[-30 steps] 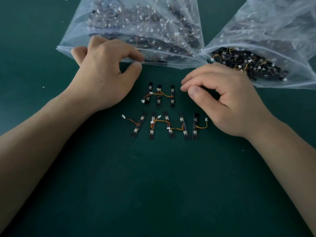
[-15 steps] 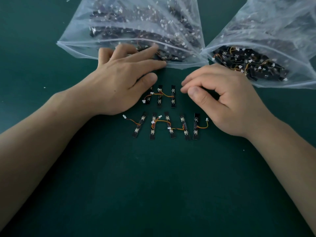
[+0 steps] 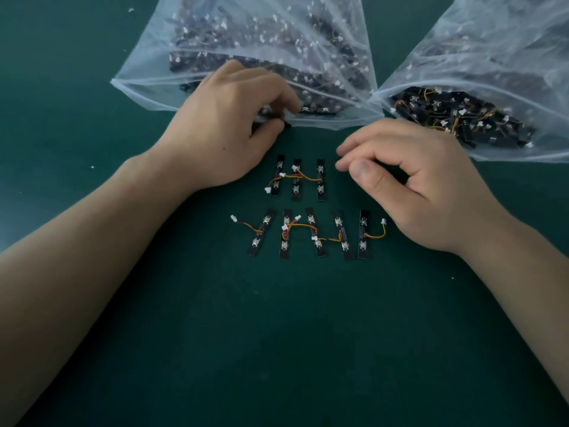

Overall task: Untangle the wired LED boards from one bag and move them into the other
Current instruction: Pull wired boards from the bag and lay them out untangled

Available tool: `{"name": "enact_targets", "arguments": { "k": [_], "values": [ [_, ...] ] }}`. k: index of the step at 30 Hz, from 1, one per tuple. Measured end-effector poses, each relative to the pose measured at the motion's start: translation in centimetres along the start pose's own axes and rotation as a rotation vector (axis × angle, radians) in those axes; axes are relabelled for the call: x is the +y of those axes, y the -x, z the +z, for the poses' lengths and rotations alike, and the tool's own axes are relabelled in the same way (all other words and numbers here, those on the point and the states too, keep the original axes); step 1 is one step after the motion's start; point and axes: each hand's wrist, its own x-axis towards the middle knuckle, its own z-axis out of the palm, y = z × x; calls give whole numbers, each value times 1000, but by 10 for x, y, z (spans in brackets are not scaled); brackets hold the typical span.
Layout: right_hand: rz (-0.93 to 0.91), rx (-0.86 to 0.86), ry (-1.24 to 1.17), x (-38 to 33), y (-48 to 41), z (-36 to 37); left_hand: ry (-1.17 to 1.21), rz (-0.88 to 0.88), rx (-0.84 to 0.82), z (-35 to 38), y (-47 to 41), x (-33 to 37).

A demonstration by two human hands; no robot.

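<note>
Two clear plastic bags lie at the far side of the green table, both holding dark LED boards with orange wires and white plugs. My left hand (image 3: 228, 127) is at the mouth of the left bag (image 3: 138, 90), its thumb and curled fingers pinching a dark LED board (image 3: 287, 125) at the bag's lip. My right hand (image 3: 415, 183) rests on the table in front of the right bag (image 3: 492, 50), fingers loosely curled and holding nothing. Between my hands a row of three wired boards (image 3: 297, 178) lies flat, and below it a row of several boards (image 3: 314, 234).
The green table surface (image 3: 277, 334) stretches toward me below the rows of boards. Small white specks lie on it at the left (image 3: 92, 167). The two bag mouths nearly touch near the middle (image 3: 377, 100).
My left hand has gone from flat fingers reaching at the left bag's mouth to curled fingers pinching a board there. My right hand and the laid-out boards have not moved.
</note>
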Motion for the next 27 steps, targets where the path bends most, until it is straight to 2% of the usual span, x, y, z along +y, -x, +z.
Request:
{"name": "enact_targets", "arguments": {
  "k": [8, 16, 19, 27],
  "values": [
    [7, -6, -4, -1, 0, 0, 65, -91, 29, -1, 2, 2],
    [6, -6, 7, -1, 0, 0, -138, -302, 33, 1, 2, 5],
    [-1, -8, 12, -1, 0, 0, -132, -303, 24, 1, 3, 5],
    [-12, -3, 12, 1, -1, 1, 14, -283, 129, -2, 3, -1]
  ]
}}
